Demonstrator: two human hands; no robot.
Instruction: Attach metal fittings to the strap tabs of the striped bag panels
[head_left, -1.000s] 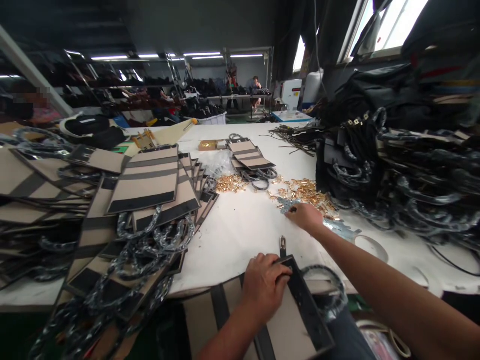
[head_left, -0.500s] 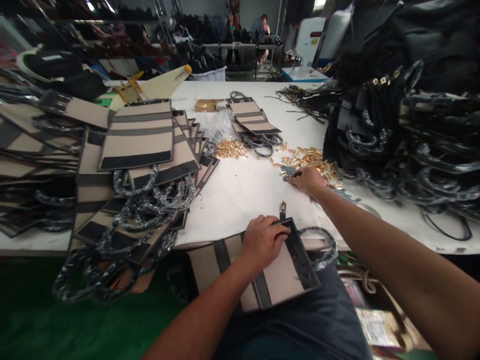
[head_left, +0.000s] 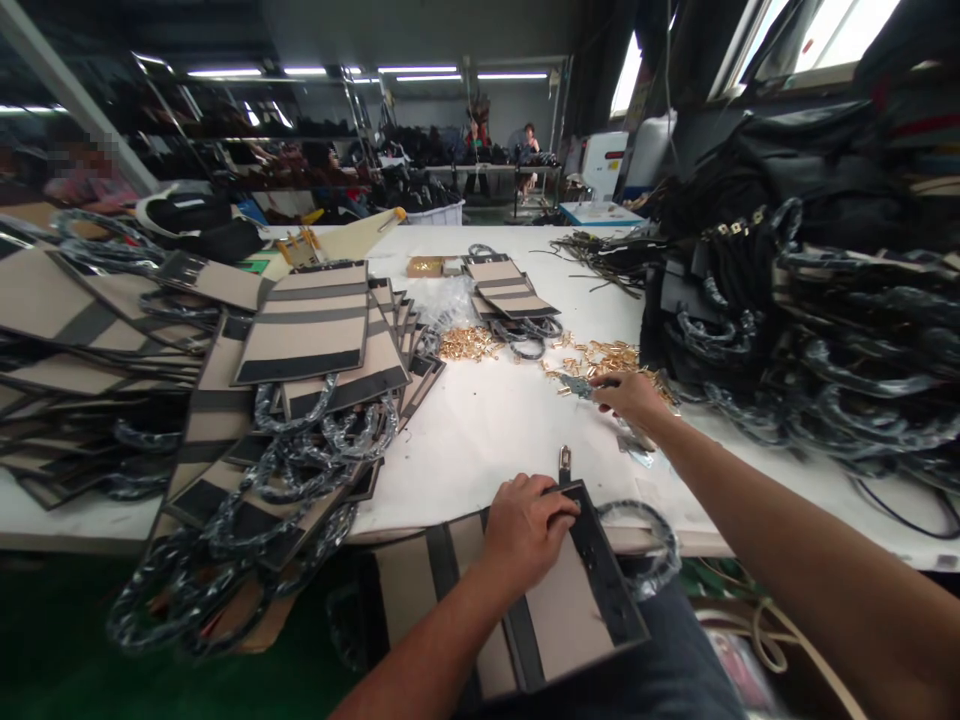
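While pressed flat on the beige fabric bag panel with black bands (head_left: pixel 555 610) at lower centre, left hand (head_left: pixel 525 530) curled over the panel's black top edge, fingers bent and clamping it against the near rim of the white worktable (head_left: pixel 480 440). Short strap with a small metal clasp (head_left: pixel 564 464) standing out past the fingertips onto the table. Black plastic-wrapped handle (head_left: pixel 645 545) looping out just right of the panel.

Right hand (head_left: pixel 634 398) stretched to centre right, fingertips pinched down among the scattered heap of small gold metal fittings (head_left: pixel 607 358); whether one is actually caught between the fingers, cannot tell. Second small gold pile (head_left: pixel 466 343) near, to the left.

Fanned stack of matching beige-and-black panels with wrapped handles (head_left: pixel 307 370) filling the left half. Dark mound of black bags and handles (head_left: pixel 810 310) heaped at right. Seated person (head_left: pixel 530 140) far off at top centre.
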